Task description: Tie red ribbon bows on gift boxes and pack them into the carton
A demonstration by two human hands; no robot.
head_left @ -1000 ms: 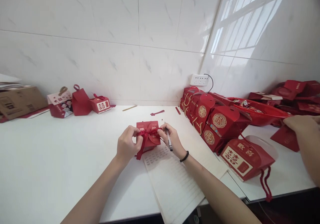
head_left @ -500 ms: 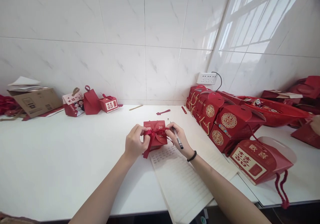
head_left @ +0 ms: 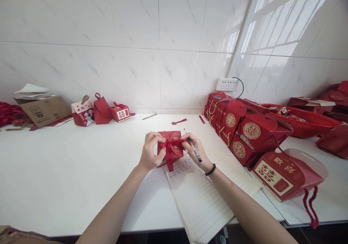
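A small red gift box (head_left: 177, 150) with gold characters sits on the white table, a red ribbon (head_left: 169, 158) crossed over its top. My left hand (head_left: 152, 150) pinches the ribbon at the box's left side. On the right, my right hand (head_left: 198, 150) pinches another part of the ribbon, drawn out sideways from the middle. A pen (head_left: 194, 149) also rests in that hand, pointing down toward the wrist. Beneath the right forearm lies a lined paper pad (head_left: 203, 200) with handwriting near its top; the box stands at its upper edge.
Red gift boxes (head_left: 251, 131) are stacked at the right, with one large box (head_left: 285, 175) in front and a red tray (head_left: 312, 124) behind. Back left stand small boxes (head_left: 102, 110) and a cardboard box (head_left: 45, 110). Loose strips (head_left: 179, 121) lie near the wall.
The ribbon tail by my left hand has swung to the right and now hangs down the front of the box. Both hands stay at the ribbon. The view has shifted slightly.
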